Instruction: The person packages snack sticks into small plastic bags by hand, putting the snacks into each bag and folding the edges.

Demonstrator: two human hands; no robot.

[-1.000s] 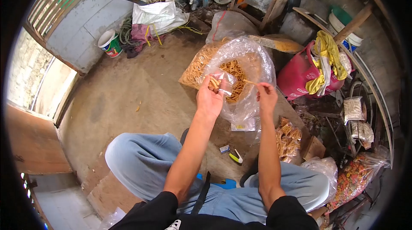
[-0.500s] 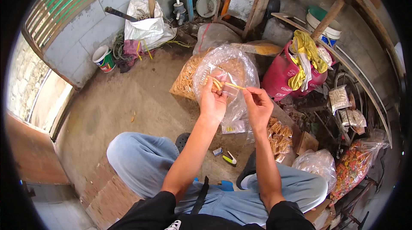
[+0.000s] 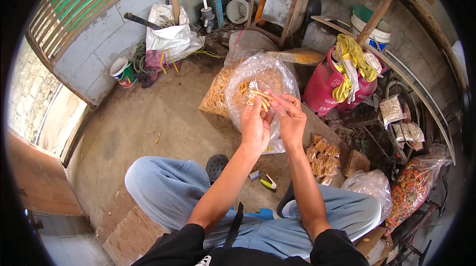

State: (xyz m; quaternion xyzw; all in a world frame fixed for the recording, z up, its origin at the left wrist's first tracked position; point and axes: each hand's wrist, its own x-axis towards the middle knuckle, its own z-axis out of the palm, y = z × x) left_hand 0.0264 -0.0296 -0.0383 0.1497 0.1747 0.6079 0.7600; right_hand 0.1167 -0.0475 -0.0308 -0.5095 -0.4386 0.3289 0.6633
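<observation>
Close to the mouth of the large bag (image 3: pixel 214 93), probably so anything dropped would land inside, I remotely had the left hand (image 3: pixel 256 126) gripping a small packet of sticks (image 3: pixel 261 101), the right hand (image 3: pixel 291 120) against its edge, whether pinching anything I couldn't tell.

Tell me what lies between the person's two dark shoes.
In the head view, a small box and a yellow-green tool lie between the left shoe and the right shoe.

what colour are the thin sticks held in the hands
Thin, short sticks: golden yellow, best seen in the head view.
</observation>
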